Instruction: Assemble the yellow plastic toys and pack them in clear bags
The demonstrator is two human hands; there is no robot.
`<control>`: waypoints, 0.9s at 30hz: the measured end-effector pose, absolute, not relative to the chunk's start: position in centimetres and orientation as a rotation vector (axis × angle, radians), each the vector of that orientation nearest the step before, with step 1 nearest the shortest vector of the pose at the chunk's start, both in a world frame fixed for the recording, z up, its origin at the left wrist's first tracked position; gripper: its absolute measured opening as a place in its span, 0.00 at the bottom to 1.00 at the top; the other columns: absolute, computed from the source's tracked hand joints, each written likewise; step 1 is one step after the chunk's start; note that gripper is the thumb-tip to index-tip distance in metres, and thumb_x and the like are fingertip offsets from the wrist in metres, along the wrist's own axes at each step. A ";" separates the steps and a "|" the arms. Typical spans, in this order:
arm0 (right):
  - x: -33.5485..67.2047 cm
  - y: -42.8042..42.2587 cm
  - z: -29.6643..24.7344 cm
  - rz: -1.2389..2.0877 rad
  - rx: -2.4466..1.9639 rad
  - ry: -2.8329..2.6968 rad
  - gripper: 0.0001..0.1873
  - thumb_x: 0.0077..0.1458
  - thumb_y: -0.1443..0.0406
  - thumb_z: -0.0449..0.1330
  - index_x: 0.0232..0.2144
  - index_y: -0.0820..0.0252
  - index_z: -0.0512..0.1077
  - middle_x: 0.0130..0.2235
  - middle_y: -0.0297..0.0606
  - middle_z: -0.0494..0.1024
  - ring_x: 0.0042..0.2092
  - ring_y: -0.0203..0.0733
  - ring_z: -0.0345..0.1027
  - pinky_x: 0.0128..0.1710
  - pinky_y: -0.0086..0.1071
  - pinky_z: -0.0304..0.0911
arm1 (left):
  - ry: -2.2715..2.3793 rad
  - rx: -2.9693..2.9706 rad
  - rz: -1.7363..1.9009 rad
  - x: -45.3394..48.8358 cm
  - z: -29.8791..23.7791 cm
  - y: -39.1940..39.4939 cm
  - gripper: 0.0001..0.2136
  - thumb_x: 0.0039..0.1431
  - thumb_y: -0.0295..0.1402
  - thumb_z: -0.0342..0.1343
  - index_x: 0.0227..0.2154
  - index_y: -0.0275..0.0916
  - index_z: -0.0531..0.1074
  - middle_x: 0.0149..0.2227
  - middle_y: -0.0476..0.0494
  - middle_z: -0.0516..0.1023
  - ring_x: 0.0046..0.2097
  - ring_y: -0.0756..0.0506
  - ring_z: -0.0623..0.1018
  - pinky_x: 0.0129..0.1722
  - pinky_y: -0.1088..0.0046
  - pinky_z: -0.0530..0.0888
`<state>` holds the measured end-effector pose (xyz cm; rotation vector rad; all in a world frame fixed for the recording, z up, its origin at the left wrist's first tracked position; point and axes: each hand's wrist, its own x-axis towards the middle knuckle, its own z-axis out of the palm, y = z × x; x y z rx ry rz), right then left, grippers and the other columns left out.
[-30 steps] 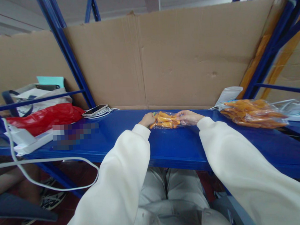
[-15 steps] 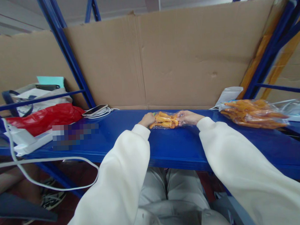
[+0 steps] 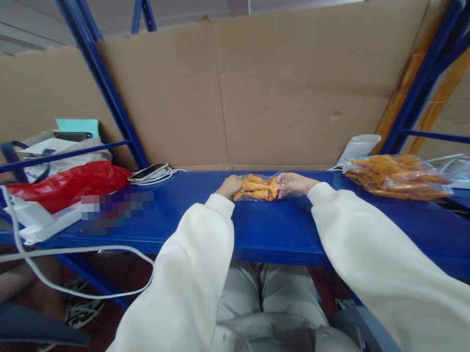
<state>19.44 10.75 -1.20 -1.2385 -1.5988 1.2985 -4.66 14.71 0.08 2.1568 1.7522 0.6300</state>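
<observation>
A clear plastic bag with orange pieces (image 3: 259, 188) inside lies on the blue shelf (image 3: 278, 228) in front of me. My left hand (image 3: 231, 187) is closed on the bag's left end, where a bit of green shows. At the right end, the fingers of my right hand (image 3: 290, 184) pinch the plastic. What exactly the orange pieces are is too small to make out. Both sleeves are white, and parts of the fingers are hidden behind the bag and the hands.
On the right rests a larger clear bag of orange pieces (image 3: 398, 178). At left are a red plastic bag (image 3: 75, 184), a white power strip (image 3: 54, 223), a phone (image 3: 148, 172) on a coiled white cable, and a looping cord (image 3: 105, 247). Cardboard (image 3: 278, 91) walls the back.
The orange pieces in the bag have shifted slightly between my hands. Both hands keep their grip at the two ends, almost in the same place.
</observation>
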 end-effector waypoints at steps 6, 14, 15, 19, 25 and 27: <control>19.1 11.2 -1.3 1.140 -1.348 -1.807 0.20 0.49 0.62 0.75 0.27 0.57 0.65 0.20 0.32 0.77 0.21 0.33 0.72 0.20 0.22 0.62 | 1.853 2.115 0.602 -4.5 0.3 14.0 0.15 0.64 0.29 0.51 0.47 0.31 0.79 0.53 0.28 0.81 0.55 0.37 0.80 0.47 0.72 0.74; 19.8 11.1 -0.1 1.154 -1.414 -1.748 0.12 0.57 0.62 0.65 0.23 0.60 0.74 0.24 0.40 0.81 0.25 0.37 0.72 0.25 0.27 0.63 | 1.603 2.328 0.965 -4.2 0.1 14.2 0.10 0.61 0.24 0.53 0.39 0.35 0.79 0.48 0.39 0.82 0.52 0.45 0.79 0.56 0.72 0.73; 20.1 10.9 0.2 1.213 -1.408 -1.720 0.15 0.59 0.60 0.63 0.22 0.61 0.75 0.25 0.42 0.81 0.26 0.37 0.72 0.26 0.28 0.63 | 1.563 2.334 0.959 -4.1 0.0 14.2 0.10 0.60 0.23 0.53 0.38 0.35 0.79 0.49 0.39 0.82 0.53 0.45 0.79 0.57 0.72 0.72; 20.7 10.2 1.1 1.316 -1.321 -1.730 0.25 0.59 0.48 0.60 0.22 0.62 0.77 0.30 0.45 0.83 0.31 0.39 0.74 0.28 0.28 0.63 | 1.457 2.252 0.966 -4.1 -0.4 14.5 0.12 0.59 0.23 0.53 0.41 0.36 0.79 0.51 0.39 0.82 0.54 0.44 0.79 0.58 0.70 0.73; 21.1 11.0 0.6 0.859 -1.382 -1.893 0.11 0.41 0.59 0.73 0.22 0.59 0.79 0.28 0.36 0.81 0.34 0.41 0.70 0.34 0.30 0.62 | 1.483 2.239 0.891 -4.3 -0.5 14.8 0.16 0.59 0.23 0.51 0.46 0.37 0.79 0.49 0.40 0.84 0.51 0.45 0.81 0.53 0.71 0.75; 21.4 11.6 0.3 0.667 -1.446 -1.881 0.10 0.43 0.61 0.72 0.20 0.58 0.77 0.27 0.36 0.79 0.36 0.44 0.71 0.39 0.33 0.65 | 1.552 2.297 0.894 -4.4 -0.1 14.7 0.14 0.59 0.25 0.53 0.44 0.38 0.80 0.47 0.41 0.84 0.52 0.44 0.81 0.54 0.71 0.74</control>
